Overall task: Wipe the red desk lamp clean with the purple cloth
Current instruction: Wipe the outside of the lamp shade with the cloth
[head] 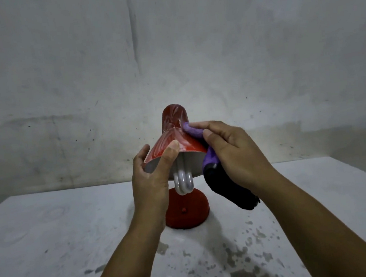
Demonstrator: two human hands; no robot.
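Center frame on the counter [51, 231]: lamp [173, 137], left hand [152, 177] gripping shade rim, right hand [231, 153] pinching soft cloth [204, 158] against shade. Looks light, tippy; exposed bulb [183, 182] fragile, so hold rim.

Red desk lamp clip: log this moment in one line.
left hand grips shade rim | right hand presses purple cloth on shade | base on table
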